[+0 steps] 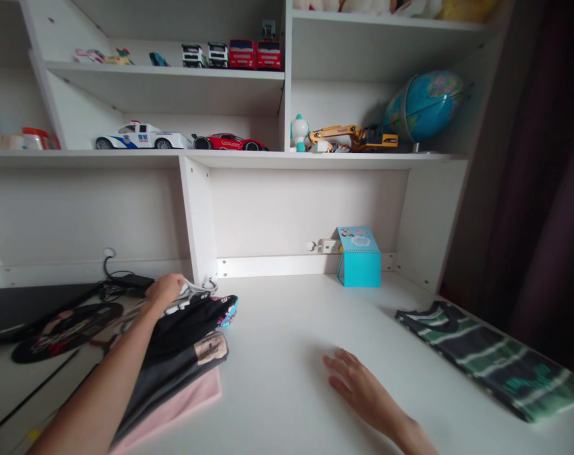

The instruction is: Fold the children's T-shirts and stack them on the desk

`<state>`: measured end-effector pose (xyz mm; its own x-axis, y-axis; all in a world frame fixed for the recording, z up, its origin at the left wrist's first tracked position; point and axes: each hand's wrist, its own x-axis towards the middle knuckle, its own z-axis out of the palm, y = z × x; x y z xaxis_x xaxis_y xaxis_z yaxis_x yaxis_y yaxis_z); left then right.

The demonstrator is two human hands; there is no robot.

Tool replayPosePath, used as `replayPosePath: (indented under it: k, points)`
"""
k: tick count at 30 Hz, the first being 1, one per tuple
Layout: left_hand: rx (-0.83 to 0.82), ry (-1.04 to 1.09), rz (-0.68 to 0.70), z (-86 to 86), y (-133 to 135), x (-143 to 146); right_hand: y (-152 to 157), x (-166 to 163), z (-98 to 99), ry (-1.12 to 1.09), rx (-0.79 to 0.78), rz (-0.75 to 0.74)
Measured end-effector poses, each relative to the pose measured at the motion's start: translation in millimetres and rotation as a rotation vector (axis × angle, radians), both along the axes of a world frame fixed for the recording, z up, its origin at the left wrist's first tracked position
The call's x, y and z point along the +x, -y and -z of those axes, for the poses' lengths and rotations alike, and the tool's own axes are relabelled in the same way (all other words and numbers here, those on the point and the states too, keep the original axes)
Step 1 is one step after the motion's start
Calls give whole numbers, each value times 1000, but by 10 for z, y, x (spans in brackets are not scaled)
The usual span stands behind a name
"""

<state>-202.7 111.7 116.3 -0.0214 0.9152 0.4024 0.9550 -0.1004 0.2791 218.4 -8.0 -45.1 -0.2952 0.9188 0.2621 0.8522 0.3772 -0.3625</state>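
Observation:
My left hand (166, 291) is closed at the back of a pile of clothes. Its fingers are mostly hidden, and I cannot make out what they grip; white cord or pale cloth (192, 289) shows right beside them. In the pile lie a black printed garment (177, 321), a dark grey one with a picture patch (173, 370) and a pink one (192, 402) at the bottom. My right hand (357, 385) is open over the white desk (277, 379), holding nothing. Off to the right lies a folded green and dark striped shirt (490, 357).
A turquoise desk calendar (361, 268) stands at the back by a power socket (329, 246). On the left are a black laptop (31, 306), a round dark mat (66, 332) and cables. Shelves above hold toy cars (230, 142), a toy excavator (353, 137) and a globe (429, 104).

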Motion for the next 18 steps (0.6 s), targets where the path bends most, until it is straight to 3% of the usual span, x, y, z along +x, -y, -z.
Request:
replayPosePath:
  k: [3,5,7,9,11,14,16,18]
  points:
    - [173,33,-100,-338,65,289,-10,13,44,3,-16,1]
    - [326,54,-30,-631,179,618,-20,23,34,-20,-42,-5]
    - [541,145,239,-867,378,1030,-21,28,-61,-122,-59,-26]
    - [525,169,523,-951,638,1469,0,22,-254,-337,-58,-32]
    - [318,143,798,-838,907,1871,48,12,-501,-628,-79,-51]
    - [-97,-32,1099,-393,1216,2298,147,2,-765,-944,-196,-147]
    - [-327,-170,1137,-63,1311,2429,201,2,-770,-957,-273,-218]
    - [-425,-177,1081,178,1307,2446,230,9,-649,-886,-316,-255]
